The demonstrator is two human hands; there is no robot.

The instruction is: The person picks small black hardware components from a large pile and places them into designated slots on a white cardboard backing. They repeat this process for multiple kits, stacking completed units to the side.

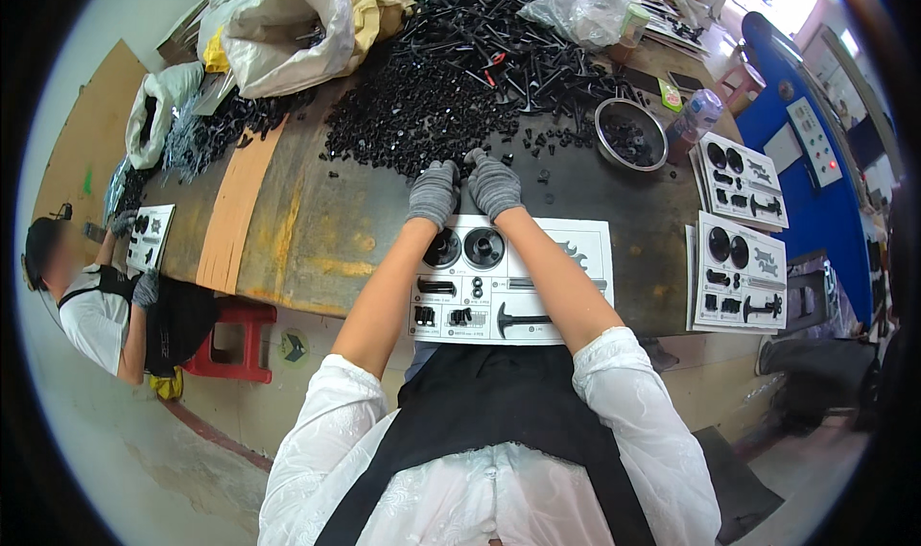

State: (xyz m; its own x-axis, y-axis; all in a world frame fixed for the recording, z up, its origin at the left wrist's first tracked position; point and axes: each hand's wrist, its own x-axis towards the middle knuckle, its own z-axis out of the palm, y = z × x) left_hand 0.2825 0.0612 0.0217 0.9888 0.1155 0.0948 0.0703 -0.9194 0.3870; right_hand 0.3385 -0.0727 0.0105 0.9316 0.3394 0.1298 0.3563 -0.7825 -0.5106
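Note:
Both my hands wear grey knit gloves and meet the near edge of a large heap of small black parts [398, 114]. My left hand [435, 194] has its fingers curled in among the parts. Close beside it, my right hand [494, 185] is closed too, fingertips pinched together. Whatever either hand holds is too small to make out. Under my forearms lies a white printed card [597, 232] at the table edge. On it are two round black discs [462, 249], small black pieces and a black T-shaped part [523, 321].
Right of the heap stands a metal bowl [652, 165] of black parts, near a bottle [698, 114]. Similar cards [705, 316] are stacked at the right. White sacks [288, 61] stand far left. A co-worker [101, 301] at the left handles another card [165, 215] near a red stool [235, 340].

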